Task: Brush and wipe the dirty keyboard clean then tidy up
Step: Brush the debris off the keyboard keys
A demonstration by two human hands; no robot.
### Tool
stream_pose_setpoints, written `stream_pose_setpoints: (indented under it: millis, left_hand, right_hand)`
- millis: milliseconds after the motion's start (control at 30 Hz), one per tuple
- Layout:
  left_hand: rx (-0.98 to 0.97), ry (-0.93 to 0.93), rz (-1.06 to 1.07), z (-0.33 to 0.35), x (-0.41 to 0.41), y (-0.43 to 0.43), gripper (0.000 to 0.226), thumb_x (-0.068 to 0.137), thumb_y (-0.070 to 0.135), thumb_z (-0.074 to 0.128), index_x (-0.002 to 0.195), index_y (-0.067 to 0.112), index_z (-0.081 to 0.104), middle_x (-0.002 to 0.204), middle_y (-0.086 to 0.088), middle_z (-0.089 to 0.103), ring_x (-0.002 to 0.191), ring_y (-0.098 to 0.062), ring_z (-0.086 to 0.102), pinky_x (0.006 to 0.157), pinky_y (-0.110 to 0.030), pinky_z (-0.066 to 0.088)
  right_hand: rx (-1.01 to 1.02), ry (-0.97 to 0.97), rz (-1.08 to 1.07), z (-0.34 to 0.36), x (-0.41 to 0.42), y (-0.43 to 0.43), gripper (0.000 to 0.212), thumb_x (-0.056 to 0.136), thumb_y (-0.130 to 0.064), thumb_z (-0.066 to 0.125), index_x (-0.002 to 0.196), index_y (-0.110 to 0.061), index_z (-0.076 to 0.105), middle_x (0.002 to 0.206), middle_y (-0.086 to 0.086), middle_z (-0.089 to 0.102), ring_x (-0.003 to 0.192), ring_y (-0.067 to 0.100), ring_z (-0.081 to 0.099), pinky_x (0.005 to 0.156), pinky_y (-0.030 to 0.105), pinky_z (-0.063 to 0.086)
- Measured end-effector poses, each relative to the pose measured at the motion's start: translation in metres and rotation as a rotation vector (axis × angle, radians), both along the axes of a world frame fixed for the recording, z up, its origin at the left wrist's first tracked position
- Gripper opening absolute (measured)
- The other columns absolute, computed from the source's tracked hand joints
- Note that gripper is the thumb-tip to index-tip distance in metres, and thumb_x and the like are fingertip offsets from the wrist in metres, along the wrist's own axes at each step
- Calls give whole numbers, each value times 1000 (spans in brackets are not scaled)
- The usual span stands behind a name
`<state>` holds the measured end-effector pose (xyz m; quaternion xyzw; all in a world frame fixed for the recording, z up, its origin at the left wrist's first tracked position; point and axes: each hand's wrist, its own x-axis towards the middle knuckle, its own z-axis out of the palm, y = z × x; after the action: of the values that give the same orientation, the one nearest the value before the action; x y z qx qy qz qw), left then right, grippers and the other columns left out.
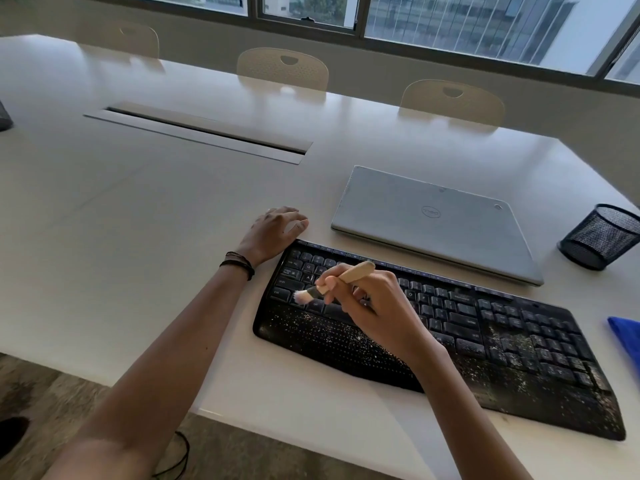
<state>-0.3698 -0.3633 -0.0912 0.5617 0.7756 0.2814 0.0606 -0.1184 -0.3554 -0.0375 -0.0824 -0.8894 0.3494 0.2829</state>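
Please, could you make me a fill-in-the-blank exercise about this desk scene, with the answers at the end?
1. The right hand holds a brush whose handle is made of ____.
2. The laptop behind the keyboard is ____, with its lid down.
3. The cloth at the right edge of the table is ____ in colour.
4. The left hand rests on the table and holds ____.

Missing words: wood; closed; blue; nothing.

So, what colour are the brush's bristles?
The brush has pale pinkish-white bristles; head view.
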Motion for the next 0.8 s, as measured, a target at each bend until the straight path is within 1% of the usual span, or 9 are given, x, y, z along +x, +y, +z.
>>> stream_pose_setpoints:
  millis: [67, 133, 200, 267, 333, 400, 633, 700, 800]
  left_hand:
    - [3, 1, 2, 0, 0, 0, 35, 98, 33, 44, 119, 12, 62, 130, -11, 55, 121, -25, 50, 101, -43, 38]
    - [3, -4, 0, 1, 0, 0, 40, 96, 37, 41, 119, 12, 62, 130, -11, 55, 121, -26, 50, 101, -43, 38]
    - [-3, -7, 0, 1, -1, -1, 42, 95, 39, 40, 118, 12, 62, 130, -11, 55, 121, -26, 50, 101, -45, 39]
    - [-4, -7, -7, 0, -1, -1, 40, 95, 38, 41, 119, 12, 62, 130, -12, 55, 121, -26, 50, 100, -46, 39]
    - [3, -4, -11, -1, -1, -1, 38, 96, 35, 42, 118, 11, 62, 129, -12, 56, 120, -26, 50, 100, -46, 39]
    - [11, -9, -5, 0, -1, 0, 38, 96, 35, 43, 118, 10, 62, 128, -12, 56, 119, -26, 51, 100, -45, 39]
    - [3, -11, 6, 2, 1, -1, 44, 93, 42, 41, 119, 12, 62, 130, -11, 55, 120, -25, 50, 101, -43, 39]
    - [3, -13, 7, 3, 2, -1, 41, 95, 39, 43, 119, 12, 62, 131, -11, 55, 121, -25, 49, 101, -43, 39]
    - [16, -3, 11, 3, 2, -1, 35, 97, 32, 44, 119, 11, 62, 131, -11, 54, 121, -25, 50, 101, -40, 38]
  right_hand:
    - [22, -40, 21, 0, -2, 0, 38, 93, -36, 44, 84, -9, 70, 98, -14, 68, 70, 4, 63, 52, 16, 45]
    - [42, -76, 50, -1, -4, 0, 36, 92, -34, 45, 89, -11, 71, 101, -15, 68, 74, -4, 61, 55, 10, 40]
    - [58, -92, 87, -1, -7, 0, 31, 92, -31, 47, 97, -12, 72, 104, -13, 69, 78, -10, 59, 60, 6, 39]
    - [94, -112, 112, 1, -13, -1, 26, 93, -27, 51, 104, -14, 71, 106, -12, 68, 83, -8, 60, 62, 6, 39]
    - [132, -137, 125, 4, -21, -4, 24, 94, -26, 52, 106, -18, 70, 105, -14, 68, 82, -1, 62, 60, 9, 42]
    - [158, -161, 138, 8, -27, -7, 22, 94, -27, 51, 104, -20, 70, 104, -15, 68, 79, 3, 63, 59, 18, 48]
    - [237, -230, 154, 13, -32, -7, 24, 95, -29, 48, 89, -16, 67, 101, -15, 67, 81, 6, 63, 62, 33, 53]
    - [242, -224, 154, 14, -29, -6, 25, 95, -30, 47, 85, -16, 64, 95, -11, 68, 77, 9, 63, 61, 36, 53]
    - [303, -210, 113, 15, -24, -4, 38, 95, -41, 37, 75, -16, 57, 76, -4, 64, 60, 11, 58, 54, 34, 49]
